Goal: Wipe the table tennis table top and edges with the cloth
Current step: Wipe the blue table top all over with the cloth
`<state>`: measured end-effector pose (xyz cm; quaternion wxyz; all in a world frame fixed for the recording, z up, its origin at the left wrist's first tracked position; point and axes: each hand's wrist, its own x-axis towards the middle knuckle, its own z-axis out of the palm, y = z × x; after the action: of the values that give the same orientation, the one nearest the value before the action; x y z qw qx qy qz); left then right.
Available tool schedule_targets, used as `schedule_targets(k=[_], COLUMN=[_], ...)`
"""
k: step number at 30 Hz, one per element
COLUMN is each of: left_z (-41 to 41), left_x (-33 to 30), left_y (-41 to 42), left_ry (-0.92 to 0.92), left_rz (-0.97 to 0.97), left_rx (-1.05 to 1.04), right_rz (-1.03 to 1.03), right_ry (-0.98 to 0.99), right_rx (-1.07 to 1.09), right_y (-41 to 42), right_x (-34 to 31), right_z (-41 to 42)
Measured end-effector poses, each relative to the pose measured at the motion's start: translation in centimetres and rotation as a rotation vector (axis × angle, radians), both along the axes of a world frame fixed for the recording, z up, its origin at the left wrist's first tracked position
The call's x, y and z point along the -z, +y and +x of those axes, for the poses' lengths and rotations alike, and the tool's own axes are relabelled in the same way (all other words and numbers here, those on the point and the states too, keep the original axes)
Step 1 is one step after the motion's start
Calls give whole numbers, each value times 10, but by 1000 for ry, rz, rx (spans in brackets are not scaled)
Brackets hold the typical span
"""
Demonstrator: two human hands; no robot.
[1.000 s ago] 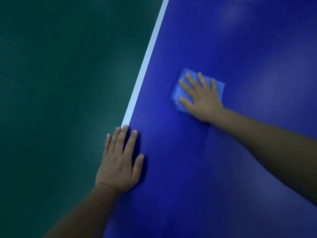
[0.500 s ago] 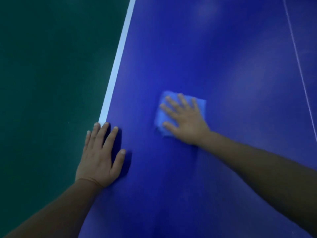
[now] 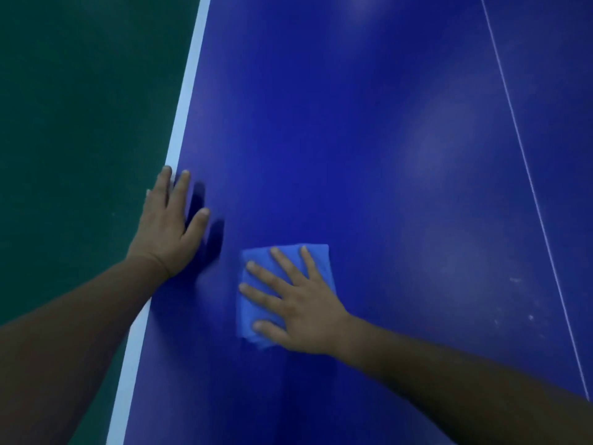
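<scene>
The cloth (image 3: 285, 293), folded to a rough square, lies flat on the blue bench (image 3: 369, 139), pinned under your right hand (image 3: 300, 308), whose fingers are spread straight, pressing and not gripping. Your left hand (image 3: 170, 224) rests flat, fingers straight, on the white edge stripe (image 3: 186, 91), just left of the cloth. Open bench runs ahead and right to the thin centre line (image 3: 526, 162); small pale specks (image 3: 515, 280) sit near it. The green floor (image 3: 80, 123) lies beyond the edge.
</scene>
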<state>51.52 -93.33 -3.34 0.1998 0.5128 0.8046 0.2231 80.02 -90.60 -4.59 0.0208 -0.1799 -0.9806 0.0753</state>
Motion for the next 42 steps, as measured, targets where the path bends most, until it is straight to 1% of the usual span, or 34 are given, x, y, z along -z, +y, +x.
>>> schedule_targets(k=[1,2,3,5,7,8,9,11,14,16,18,19,20,23,25,27,28,29,31,32,33,34,35,36,38,40,42], left_z=[10,22,36,65,94,107,118,134,141,142,143,143,143,143,144,143,143,143,143,144,144,144,145,145,146,148,150], left_x=[-2,-4,-6,-6,-5,-3,-1,3,5,6,7,7,7,6,6,7,7,7,8,8,8,8,8,7,7,7,6], left_y=[-14,-32,-53,-98,-141,-158,-173,-191,-197,-195,-195,-196,-196,-196,-196,-197,-197,-197,-197,-197,-197,-197,-197,-197,-197,-197,-196], left_ry=[52,99,127,142,175,200,225,246,252,264,289,301,309,315,312,309,311,316,326,328,331,338,346,350,359,371,406], left_rz=[-1,-1,-1,8,14,5,-10,-48,-65,-55,-62,-73,-83,-83,-79,-70,-68,-66,-50,-39,-35,-37,-43,-48,-52,-57,-73], left_rx=[12,16,16,32,88,124,156,189,234,255,266,269,271,269,267,259,258,260,260,258,258,258,257,255,254,251,258], right_rz=[7,42,66,67,-45,-87,-85,-20,-5,-23,-17,-3,5,-41,-90,-103,-85,-58,-53,-59,-58,-57,-43,-35,-35,-100,-146], right_ry=[-12,-48,-97,-153,-194,-198,-189,-166,-85,-60,-86,-94,-116,-207,-207,-190,-178,-138,-113,-121,-116,-109,-117,-138,-185,-230,-208], right_rx=[-41,-7,110,477,789,886,939,924,716,551,455,469,534,855,1092,1286,1301,1241,951,812,718,677,694,759,967,1182,1392], right_y=[6,22,42,88,108,104,91,42,-64,-128,-147,-142,-133,-93,-81,-88,-99,-115,-155,-172,-179,-177,-171,-161,-136,-113,-100], right_x=[0,2,4,-1,-11,-14,-14,-10,-4,-4,-2,-1,2,-3,-8,-7,-7,-8,-6,-5,-3,-2,-1,0,-2,-10,-16], right_z=[17,34,47,70,80,78,70,53,46,64,97,116,136,191,196,164,142,119,87,84,92,107,125,147,196,238,248])
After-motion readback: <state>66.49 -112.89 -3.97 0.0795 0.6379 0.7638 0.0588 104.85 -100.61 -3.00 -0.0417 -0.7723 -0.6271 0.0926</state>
